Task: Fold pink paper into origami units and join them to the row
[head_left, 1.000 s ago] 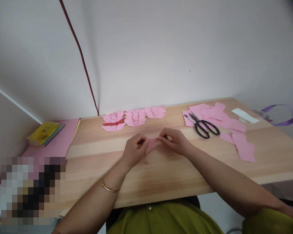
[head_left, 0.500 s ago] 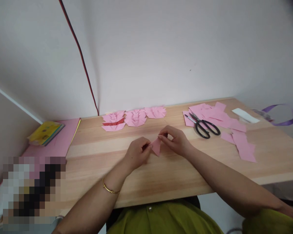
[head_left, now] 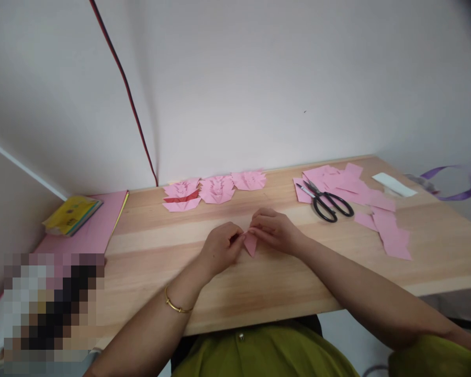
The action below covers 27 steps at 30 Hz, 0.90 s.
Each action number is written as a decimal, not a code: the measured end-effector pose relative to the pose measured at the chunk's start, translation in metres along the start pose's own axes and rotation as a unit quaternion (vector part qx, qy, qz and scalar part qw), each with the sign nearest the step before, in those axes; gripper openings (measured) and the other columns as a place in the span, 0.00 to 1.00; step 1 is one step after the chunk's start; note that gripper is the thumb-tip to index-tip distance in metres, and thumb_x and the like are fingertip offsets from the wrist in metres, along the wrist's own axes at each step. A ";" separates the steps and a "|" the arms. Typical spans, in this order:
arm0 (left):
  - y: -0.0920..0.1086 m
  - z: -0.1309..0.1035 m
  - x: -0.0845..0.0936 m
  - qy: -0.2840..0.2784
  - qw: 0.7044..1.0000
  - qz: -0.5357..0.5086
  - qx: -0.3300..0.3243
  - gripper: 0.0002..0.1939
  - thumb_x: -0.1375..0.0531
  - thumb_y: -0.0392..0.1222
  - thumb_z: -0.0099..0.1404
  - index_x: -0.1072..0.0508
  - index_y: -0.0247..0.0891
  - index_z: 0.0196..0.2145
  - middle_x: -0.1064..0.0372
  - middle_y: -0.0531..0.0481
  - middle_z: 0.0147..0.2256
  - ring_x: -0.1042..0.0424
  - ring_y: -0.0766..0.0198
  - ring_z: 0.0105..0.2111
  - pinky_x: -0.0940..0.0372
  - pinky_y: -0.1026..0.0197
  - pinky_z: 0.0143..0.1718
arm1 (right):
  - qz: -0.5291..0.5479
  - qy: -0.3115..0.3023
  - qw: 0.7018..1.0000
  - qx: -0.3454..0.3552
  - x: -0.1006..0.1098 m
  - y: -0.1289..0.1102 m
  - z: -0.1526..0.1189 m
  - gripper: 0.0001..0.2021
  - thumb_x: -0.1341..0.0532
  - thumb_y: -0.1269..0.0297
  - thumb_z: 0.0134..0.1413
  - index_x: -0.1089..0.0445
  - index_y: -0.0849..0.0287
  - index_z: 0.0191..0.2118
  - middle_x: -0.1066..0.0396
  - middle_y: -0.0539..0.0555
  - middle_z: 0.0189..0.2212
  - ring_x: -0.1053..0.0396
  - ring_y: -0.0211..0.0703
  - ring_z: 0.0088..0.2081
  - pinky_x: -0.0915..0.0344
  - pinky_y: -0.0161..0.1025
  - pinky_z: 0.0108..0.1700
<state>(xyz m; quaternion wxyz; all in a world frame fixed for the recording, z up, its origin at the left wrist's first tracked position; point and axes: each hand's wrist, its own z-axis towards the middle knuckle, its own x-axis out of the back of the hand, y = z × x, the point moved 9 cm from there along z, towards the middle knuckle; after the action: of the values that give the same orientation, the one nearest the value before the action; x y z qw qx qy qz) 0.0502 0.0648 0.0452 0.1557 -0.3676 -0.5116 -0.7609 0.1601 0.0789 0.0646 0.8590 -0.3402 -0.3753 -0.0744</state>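
Observation:
A small folded piece of pink paper [head_left: 250, 244] hangs between my hands, its tip pointing down above the wooden table. My left hand [head_left: 224, 247] pinches its left edge between thumb and fingers. From the right, my right hand [head_left: 273, 230] pinches the upper part of the same piece, its fingertips almost touching those of the left. The fingers cover the top of the paper.
Pleated pink paper shapes [head_left: 217, 189] lie along the back edge of the table [head_left: 160, 293]. Black-handled scissors [head_left: 325, 201] rest on pink paper pieces [head_left: 388, 230] at right, near a white strip [head_left: 394, 185]. A yellow packet [head_left: 71, 214] sits on pink sheets at left.
My right hand has moved slightly left and down, closer to my left hand. Less of the pink piece shows between them.

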 end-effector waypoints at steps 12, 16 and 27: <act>-0.002 0.000 0.003 0.016 1.000 -0.010 0.002 0.07 0.44 0.38 0.63 0.29 0.36 0.29 0.31 0.51 0.27 0.34 0.67 0.28 0.41 0.64 0.31 | 0.006 0.012 0.999 -0.033 0.002 0.008 -0.002 0.09 0.43 0.63 0.58 0.34 0.59 0.28 0.33 0.54 0.28 0.35 0.39 0.31 0.38 0.36 0.34; -0.002 0.000 0.005 0.026 1.000 -0.012 0.005 0.07 0.44 0.38 0.63 0.29 0.37 0.29 0.30 0.52 0.27 0.34 0.67 0.27 0.41 0.64 0.30 | 0.003 0.014 0.999 -0.031 0.002 0.010 -0.003 0.10 0.43 0.61 0.58 0.33 0.59 0.28 0.33 0.54 0.28 0.35 0.40 0.31 0.38 0.36 0.33; -0.005 0.000 0.008 0.038 0.999 -0.018 0.022 0.07 0.44 0.40 0.62 0.29 0.37 0.29 0.30 0.52 0.27 0.33 0.67 0.28 0.40 0.64 0.30 | -0.008 -0.012 0.999 -0.037 -0.002 0.011 -0.003 0.10 0.44 0.63 0.59 0.33 0.60 0.27 0.34 0.53 0.27 0.35 0.38 0.29 0.39 0.35 0.32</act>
<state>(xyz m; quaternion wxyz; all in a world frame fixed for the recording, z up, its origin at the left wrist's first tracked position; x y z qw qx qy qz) 0.0412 0.0681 0.0476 0.1694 -0.3250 -0.5289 -0.7655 0.1650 0.0856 0.0561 0.8404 -0.3697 -0.3857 -0.0909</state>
